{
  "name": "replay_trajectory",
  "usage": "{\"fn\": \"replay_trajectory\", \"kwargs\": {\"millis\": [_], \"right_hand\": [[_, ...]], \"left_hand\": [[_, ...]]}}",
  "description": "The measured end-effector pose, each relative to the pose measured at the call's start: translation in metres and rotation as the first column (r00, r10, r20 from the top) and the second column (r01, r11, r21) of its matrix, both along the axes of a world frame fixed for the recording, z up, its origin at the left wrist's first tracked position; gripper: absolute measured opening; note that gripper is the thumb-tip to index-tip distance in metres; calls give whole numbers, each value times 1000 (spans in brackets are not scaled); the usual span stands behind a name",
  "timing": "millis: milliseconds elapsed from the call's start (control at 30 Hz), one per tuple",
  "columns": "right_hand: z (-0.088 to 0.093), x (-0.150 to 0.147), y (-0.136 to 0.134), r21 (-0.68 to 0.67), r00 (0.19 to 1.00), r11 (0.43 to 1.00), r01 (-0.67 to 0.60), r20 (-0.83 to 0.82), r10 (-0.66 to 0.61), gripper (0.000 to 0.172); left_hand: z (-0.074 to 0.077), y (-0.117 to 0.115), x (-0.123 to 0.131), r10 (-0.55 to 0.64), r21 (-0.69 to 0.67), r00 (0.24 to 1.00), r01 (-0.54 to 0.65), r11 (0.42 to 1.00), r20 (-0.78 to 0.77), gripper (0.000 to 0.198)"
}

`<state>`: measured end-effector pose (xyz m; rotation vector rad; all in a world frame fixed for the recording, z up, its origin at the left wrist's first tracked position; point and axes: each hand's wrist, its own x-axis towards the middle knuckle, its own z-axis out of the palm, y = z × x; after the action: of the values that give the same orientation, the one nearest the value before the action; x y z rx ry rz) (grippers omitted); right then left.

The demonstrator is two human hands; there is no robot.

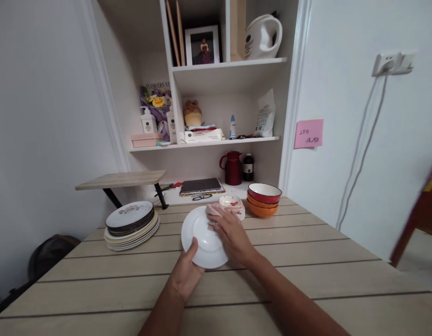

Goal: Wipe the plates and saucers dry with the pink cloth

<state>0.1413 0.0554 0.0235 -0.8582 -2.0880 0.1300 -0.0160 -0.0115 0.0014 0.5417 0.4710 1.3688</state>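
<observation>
A white plate (202, 254) is tilted up above the table, facing me. My left hand (186, 275) grips its lower left edge, thumb on the face and the other fingers hidden behind. My right hand (233, 235) presses a pale pink cloth (214, 210) against the plate's upper right part, fingers closed over the cloth. Just behind the plate, small white dishes with red patterns (231, 202) are partly hidden by my right hand. To their right stands a stack of red and orange bowls (263, 200).
At the left is a stack of plates (132, 224), beside a small raised wooden stand (121, 179). Behind the table, a shelf unit (230, 142) holds a red jug (233, 168), a dark bottle (248, 167), a laptop (201, 185) and eyeglasses (202, 197).
</observation>
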Motion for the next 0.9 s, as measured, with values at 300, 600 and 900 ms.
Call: {"fn": "replay_trajectory", "kwargs": {"millis": [300, 600, 900], "right_hand": [[6, 21, 7, -45, 993, 996, -78, -87, 74, 32], [35, -2, -44, -87, 876, 900, -428, 206, 437, 25], [33, 8, -30, -185, 876, 871, -455, 84, 476, 28]], "left_hand": [[-10, -8, 4, -116, -34, 952, 111, 993, -285, 48], [-24, -10, 5, -201, -33, 926, 201, 979, -319, 35], [-17, -12, 12, -196, -50, 919, 190, 980, -342, 45]]}}
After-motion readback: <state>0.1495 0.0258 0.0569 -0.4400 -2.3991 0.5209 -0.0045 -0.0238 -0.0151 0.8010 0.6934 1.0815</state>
